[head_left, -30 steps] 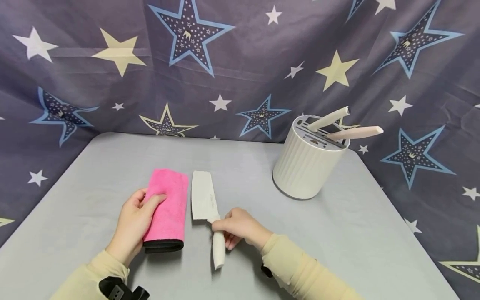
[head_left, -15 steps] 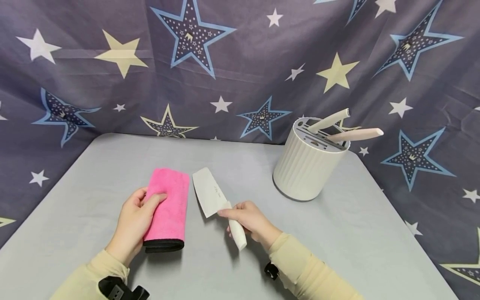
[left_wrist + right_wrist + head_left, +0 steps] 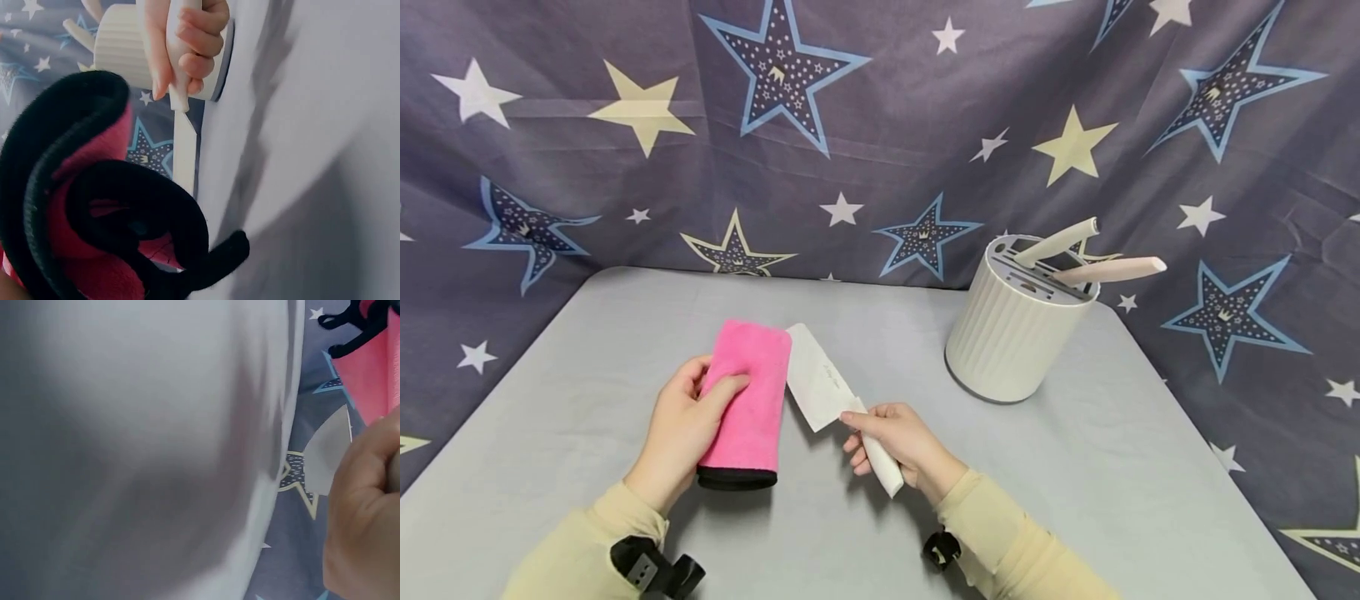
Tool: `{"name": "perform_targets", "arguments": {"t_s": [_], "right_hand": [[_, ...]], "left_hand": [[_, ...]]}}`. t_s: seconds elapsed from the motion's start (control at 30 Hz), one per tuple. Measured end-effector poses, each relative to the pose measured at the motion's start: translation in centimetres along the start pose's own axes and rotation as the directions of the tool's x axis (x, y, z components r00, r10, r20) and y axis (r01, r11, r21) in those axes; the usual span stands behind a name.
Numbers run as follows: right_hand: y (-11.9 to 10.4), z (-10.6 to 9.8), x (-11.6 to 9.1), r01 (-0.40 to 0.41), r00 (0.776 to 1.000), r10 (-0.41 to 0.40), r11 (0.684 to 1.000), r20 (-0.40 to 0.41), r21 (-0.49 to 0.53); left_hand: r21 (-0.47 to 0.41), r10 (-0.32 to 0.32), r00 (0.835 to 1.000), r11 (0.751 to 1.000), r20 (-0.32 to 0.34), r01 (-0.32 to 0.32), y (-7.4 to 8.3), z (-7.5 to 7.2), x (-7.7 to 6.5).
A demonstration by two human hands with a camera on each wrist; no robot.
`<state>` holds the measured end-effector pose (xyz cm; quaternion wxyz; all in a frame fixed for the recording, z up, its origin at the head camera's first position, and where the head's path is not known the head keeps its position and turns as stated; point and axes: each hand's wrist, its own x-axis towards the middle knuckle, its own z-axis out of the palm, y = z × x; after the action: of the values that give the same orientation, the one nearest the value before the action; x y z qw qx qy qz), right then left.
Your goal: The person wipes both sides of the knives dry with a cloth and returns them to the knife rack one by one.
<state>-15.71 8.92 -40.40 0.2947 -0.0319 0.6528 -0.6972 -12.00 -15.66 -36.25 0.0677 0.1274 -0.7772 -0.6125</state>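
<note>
My left hand (image 3: pixel 688 417) grips a folded pink cloth (image 3: pixel 751 396) with black edging, thumb lying across its front. In the left wrist view the black edges (image 3: pixel 140 206) show the cloth's loose folds. My right hand (image 3: pixel 902 442) holds a white cleaver (image 3: pixel 820 379) by its handle (image 3: pixel 882 467), the blade pointing up and left. The blade's far corner meets the cloth's right edge in the head view, and part of it is hidden there. Both cloth and cleaver are raised off the table, with shadows beneath. The right wrist view shows the blade (image 3: pixel 328 453) beyond the hand.
A ribbed white knife block (image 3: pixel 1015 333) stands at the back right of the grey table (image 3: pixel 880 317). Two knife handles, one cream (image 3: pixel 1058 242) and one pinkish (image 3: pixel 1112 269), stick out of its top. A star-patterned curtain (image 3: pixel 880 100) hangs behind the table.
The cleaver has come up from the table, tilting its blade leftward and its handle rightward. The left hand has carried the cloth up and right, to the blade's edge.
</note>
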Motion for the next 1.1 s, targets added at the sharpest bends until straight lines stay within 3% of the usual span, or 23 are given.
{"name": "perform_targets", "arguments": {"t_s": [0.17,0.27,0.43,0.57,0.63,0.73,0.87,1.0,1.1], "right_hand": [[-0.5,0.3,-0.8,-0.005,1.0,0.005,1.0,0.022,-0.007],[-0.9,0.5,-1.6,-0.008,0.999,0.009,1.0,0.038,-0.024],[-1.7,0.8,-2.4,0.012,1.0,-0.011,0.999,0.02,-0.049],[-1.9,0.8,-2.6,0.021,1.0,-0.021,0.999,-0.007,-0.05],[-1.7,0.8,-2.5,0.017,1.0,-0.018,0.999,-0.014,-0.049],[-1.5,0.9,-2.5,0.008,1.0,-0.009,0.999,-0.023,-0.044],[-1.5,1.1,-2.3,0.008,1.0,-0.009,1.0,-0.015,-0.021],[-1.8,1.3,-2.1,0.008,1.0,-0.008,1.0,-0.009,-0.002],[-2.0,1.3,-2.0,0.02,1.0,-0.02,1.0,-0.002,-0.016]], "left_hand": [[0.021,0.1,0.995,0.995,-0.003,-0.1,1.1,0.1,0.3],[0.081,0.194,0.981,0.978,-0.002,-0.193,1.7,0.1,0.6],[0.225,0.354,0.935,0.91,0.018,-0.349,3.2,0.4,1.1],[0.286,0.424,0.903,0.859,0.07,-0.425,4.8,0.6,1.9],[0.334,0.463,0.881,0.819,0.095,-0.466,5.4,0.7,2.4],[0.433,0.554,0.819,0.708,0.15,-0.558,5.8,0.9,3.1],[0.507,0.657,0.709,0.533,0.257,-0.677,5.2,1.9,3.7],[0.508,0.706,0.615,0.408,0.351,-0.759,3.7,3.1,3.6],[0.512,0.766,0.511,0.281,0.39,-0.812,2.6,3.9,3.2]]}}
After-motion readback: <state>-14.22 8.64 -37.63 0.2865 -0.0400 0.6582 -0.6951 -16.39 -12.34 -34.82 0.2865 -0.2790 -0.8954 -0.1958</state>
